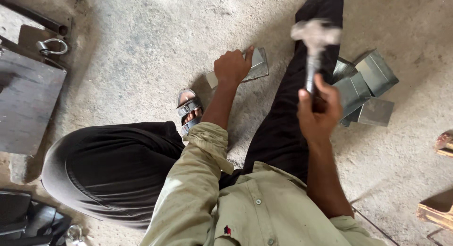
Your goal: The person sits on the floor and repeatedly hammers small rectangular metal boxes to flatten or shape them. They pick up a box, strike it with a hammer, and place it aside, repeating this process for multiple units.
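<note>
Head view: right hand (320, 110) grips steel hammer (313, 43); left hand (232, 66) pins folded sheet-metal piece (256, 66).

steel plate (26, 102) | shackle (53, 46) | wood blocks (436, 210) | sandal (188, 109)

Left hand (232, 66) pressed down, right hand (320, 109) raised, fingers clenched.
</note>
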